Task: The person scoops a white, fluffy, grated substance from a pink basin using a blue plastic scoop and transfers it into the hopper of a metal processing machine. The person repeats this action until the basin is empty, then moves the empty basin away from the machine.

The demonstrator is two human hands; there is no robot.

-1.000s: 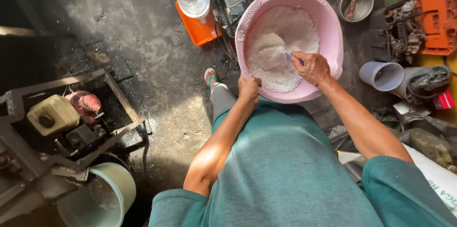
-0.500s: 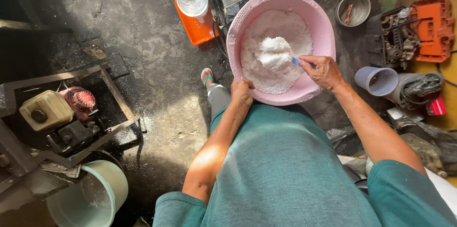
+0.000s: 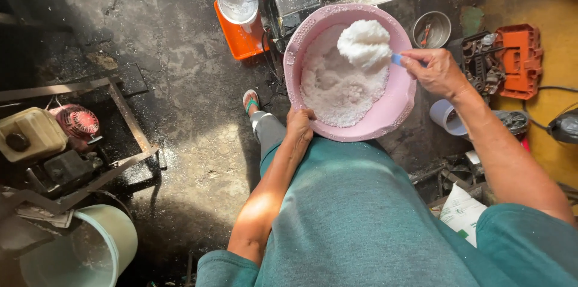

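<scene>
The person wears a teal short-sleeved garment, grey trousers, and a green-strapped sandal [image 3: 250, 101].

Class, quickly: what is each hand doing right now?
Left hand: closed on the rim of the pink basin.
Right hand: closed on a blue-handled scoop heaped with white grated stuff.
</scene>
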